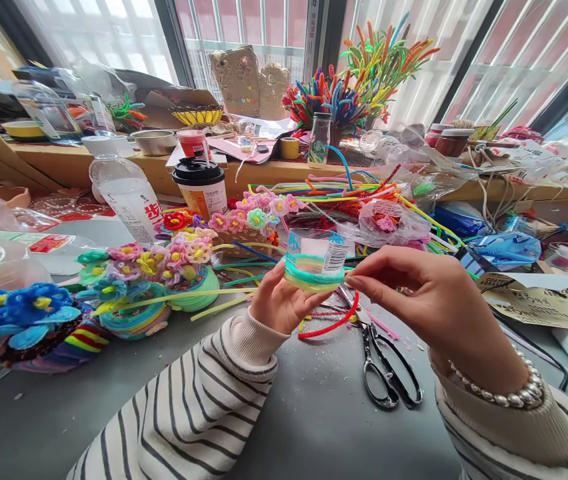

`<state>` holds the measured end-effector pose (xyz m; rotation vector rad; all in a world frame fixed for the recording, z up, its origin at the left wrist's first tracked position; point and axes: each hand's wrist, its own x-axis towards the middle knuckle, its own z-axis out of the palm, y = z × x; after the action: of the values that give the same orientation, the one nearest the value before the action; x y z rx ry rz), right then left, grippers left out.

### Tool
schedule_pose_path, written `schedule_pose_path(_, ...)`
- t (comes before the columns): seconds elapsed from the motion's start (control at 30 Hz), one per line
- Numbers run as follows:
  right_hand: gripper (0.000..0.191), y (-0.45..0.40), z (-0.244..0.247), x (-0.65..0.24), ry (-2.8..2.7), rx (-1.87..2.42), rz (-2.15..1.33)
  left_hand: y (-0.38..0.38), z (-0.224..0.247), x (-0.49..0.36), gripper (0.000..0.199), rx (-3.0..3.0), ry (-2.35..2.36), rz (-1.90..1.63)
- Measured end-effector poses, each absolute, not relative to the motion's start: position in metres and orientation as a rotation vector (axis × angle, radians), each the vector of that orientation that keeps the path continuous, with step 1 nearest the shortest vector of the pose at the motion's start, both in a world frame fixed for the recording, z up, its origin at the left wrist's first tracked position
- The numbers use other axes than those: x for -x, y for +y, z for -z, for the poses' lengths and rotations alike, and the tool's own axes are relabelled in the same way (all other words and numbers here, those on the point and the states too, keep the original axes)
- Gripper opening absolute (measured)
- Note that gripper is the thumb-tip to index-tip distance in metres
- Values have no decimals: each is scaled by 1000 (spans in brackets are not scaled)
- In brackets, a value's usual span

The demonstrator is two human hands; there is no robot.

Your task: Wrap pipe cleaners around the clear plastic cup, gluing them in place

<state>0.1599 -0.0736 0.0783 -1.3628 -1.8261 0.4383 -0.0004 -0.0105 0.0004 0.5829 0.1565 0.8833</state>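
Note:
My left hand (284, 303) is wrapped round a cut-off clear plastic bottle piece (309, 248) with a printed label and barcode. Green and yellow pipe cleaners (309, 272) circle its lower part. At the right side of the piece, my right hand (409, 283) is closed, thumb and fingertips pinching what looks like the end of the green pipe cleaner. Below the hands, a red pipe cleaner (331, 327) curves over the table. Black-handled scissors (389, 373) lie beneath my right hand, their blades pointing away.
Pipe-cleaner flower baskets (134, 310) stand at the left. Behind them are a plastic bottle (124, 193) and a lidded paper cup (201, 187). Loose pipe cleaners (284, 193) are heaped at the back, below a cluttered wooden ledge (154, 170). Sandpaper sheets (544, 300) lie at the right.

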Motion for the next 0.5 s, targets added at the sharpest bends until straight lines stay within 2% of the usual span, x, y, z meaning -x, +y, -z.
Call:
schedule_pose_path(0.2, 16, -69, -73, -161, -1736, 1336, -530, -10, 1, 1, 54, -581, 176, -835)
schedule_pose_path(0.3, 21, -66, -70, -162, -1655, 1323, -594, -9, 0, 1, 60, -578, 187, -819)
schedule_pose_path(0.43, 52, -63, -69, -163, -1572, 1292, -675, -8, 1, 2, 66, -574, 198, -763)
schedule_pose_path(0.5, 61, -61, -69, -163, -1594, 1277, -731, -7, 3, 2, 68, -570, 212, -736)
